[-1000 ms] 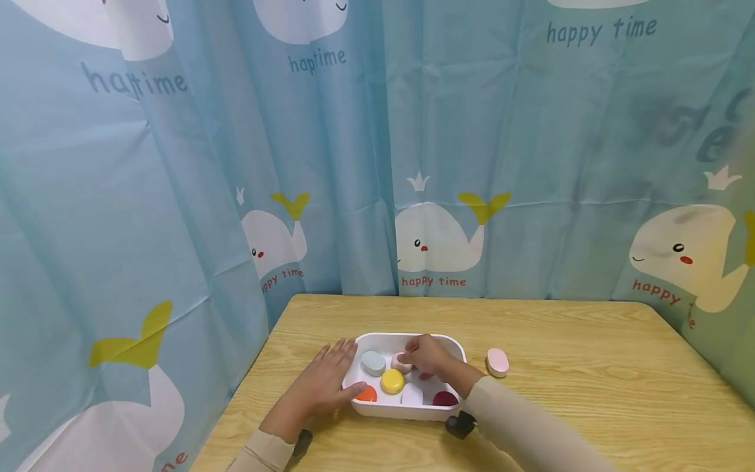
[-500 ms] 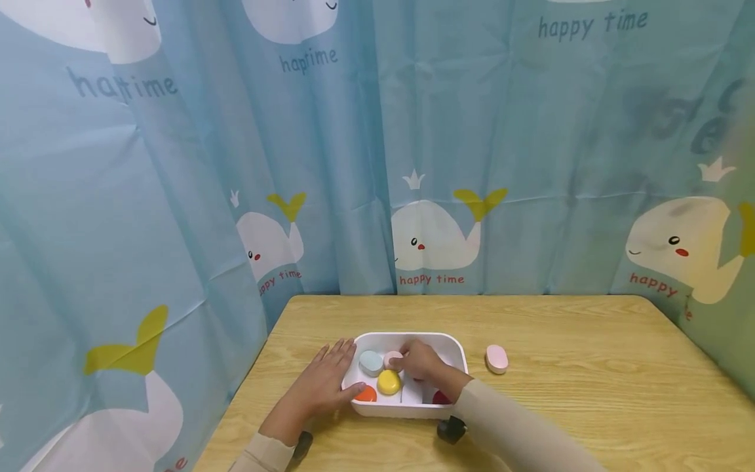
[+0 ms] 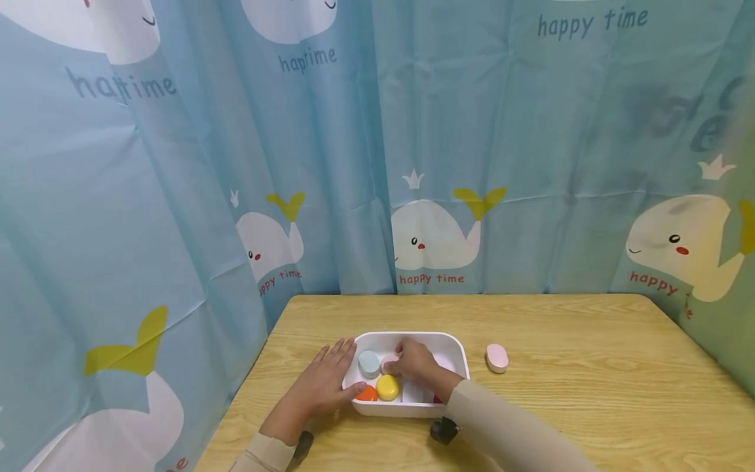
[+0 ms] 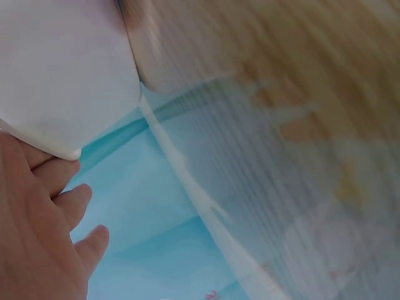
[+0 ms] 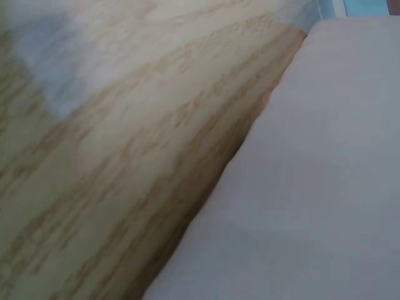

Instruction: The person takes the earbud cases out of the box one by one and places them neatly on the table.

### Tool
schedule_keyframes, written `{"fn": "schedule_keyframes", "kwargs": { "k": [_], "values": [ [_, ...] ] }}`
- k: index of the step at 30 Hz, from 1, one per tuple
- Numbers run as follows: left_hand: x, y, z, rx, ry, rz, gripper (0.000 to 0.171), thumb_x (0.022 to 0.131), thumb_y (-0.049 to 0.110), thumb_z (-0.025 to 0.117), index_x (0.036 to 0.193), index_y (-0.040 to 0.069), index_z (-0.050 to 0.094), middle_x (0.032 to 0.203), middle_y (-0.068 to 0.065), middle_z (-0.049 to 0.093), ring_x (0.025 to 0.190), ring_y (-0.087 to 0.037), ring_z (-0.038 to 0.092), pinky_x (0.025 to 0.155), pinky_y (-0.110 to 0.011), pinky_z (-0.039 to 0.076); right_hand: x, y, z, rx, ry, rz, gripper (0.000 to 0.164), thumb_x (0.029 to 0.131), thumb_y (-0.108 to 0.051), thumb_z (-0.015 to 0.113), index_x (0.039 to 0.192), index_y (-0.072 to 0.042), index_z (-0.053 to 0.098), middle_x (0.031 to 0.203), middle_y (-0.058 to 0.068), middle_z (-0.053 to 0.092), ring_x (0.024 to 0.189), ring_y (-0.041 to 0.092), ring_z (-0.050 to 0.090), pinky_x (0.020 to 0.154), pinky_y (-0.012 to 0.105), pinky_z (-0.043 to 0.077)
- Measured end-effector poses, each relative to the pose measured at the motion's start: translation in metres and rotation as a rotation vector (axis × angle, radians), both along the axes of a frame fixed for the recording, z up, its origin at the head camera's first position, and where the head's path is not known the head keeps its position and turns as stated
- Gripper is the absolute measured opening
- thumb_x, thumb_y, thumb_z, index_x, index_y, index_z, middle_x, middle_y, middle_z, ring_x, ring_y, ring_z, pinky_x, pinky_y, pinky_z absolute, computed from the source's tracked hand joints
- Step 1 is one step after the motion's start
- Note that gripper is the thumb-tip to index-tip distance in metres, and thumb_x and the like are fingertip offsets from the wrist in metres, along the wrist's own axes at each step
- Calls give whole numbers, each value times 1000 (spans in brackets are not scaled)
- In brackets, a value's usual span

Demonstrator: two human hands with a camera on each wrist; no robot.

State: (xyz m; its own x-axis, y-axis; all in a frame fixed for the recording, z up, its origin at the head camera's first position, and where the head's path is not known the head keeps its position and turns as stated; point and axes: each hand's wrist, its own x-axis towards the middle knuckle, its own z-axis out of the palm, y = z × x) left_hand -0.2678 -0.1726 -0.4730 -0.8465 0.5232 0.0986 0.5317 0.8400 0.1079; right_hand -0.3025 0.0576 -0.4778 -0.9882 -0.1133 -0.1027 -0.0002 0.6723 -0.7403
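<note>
My left hand [image 3: 324, 383] lies with straight fingers along the left end of a white rectangular tray [image 3: 407, 410], the thumb near its front corner. In the left wrist view, that hand's fingers [image 4: 75, 203] touch the tray wall. My right hand [image 3: 420, 364] reaches down into the tray and grips a small pale pink rounded piece [image 3: 387, 362] with thumb and fingers. Beside it sit a light blue round piece [image 3: 369, 364] and a glossy yellow one [image 3: 387, 388]. An orange piece [image 3: 367, 393] and a white one [image 3: 413, 392] lie by the front wall. A dark red piece [image 3: 437, 398] is mostly hidden by my right wrist.
A pink oval piece [image 3: 497, 358] lies on the wooden table [image 3: 590, 380], to the right of the tray. A blue curtain [image 3: 342, 131] with whale prints hangs behind the table and on its left. The right wrist view shows mainly the tray's outer wall [image 5: 300, 187] and wood grain.
My right hand has moved left inside the tray with the pale pink piece, closer to the light blue one. The yellow piece has shifted slightly left and forward. The left hand stays put.
</note>
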Motion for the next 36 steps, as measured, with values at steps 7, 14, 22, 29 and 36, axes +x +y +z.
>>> {"fn": "schedule_keyframes", "kwargs": {
  "k": [7, 14, 22, 29, 36],
  "values": [
    [2, 0, 2, -2, 3, -5, 88, 93, 67, 38, 154, 5, 23, 160, -6, 21, 147, -25, 15, 116, -49, 11, 1, -2, 3, -5, -8, -24, 44, 75, -19, 85, 109, -2, 62, 90, 7, 61, 80, 23, 55, 77, 40, 51],
    [3, 1, 3, 12, -7, -2, 88, 93, 66, 40, 154, 5, 25, 160, -7, 22, 146, -26, 16, 116, -50, 11, 2, 2, 4, -77, -45, -22, 42, 75, -13, 84, 109, -2, 62, 89, 8, 59, 77, 22, 56, 70, 34, 52],
    [2, 0, 1, 23, 2, 1, 86, 94, 66, 39, 154, 6, 25, 160, -6, 21, 147, -25, 15, 116, -49, 11, 0, 9, 3, -398, -192, -11, 36, 82, -3, 76, 112, 6, 58, 87, 13, 60, 65, 20, 61, 62, 29, 55],
    [1, 1, 2, 25, 8, -2, 86, 94, 65, 40, 154, 6, 26, 160, -6, 22, 147, -25, 15, 116, -49, 11, 2, 19, 12, -411, -217, 9, 31, 83, -3, 74, 111, 7, 63, 89, 11, 64, 68, 18, 62, 66, 30, 56],
    [1, 1, 2, 12, -12, 5, 88, 93, 67, 39, 154, 5, 24, 160, -7, 21, 146, -27, 15, 116, -49, 11, 3, 30, 20, -429, -222, 32, 30, 83, -2, 74, 111, 7, 65, 91, 10, 64, 72, 18, 63, 69, 33, 58]
  ]
}}
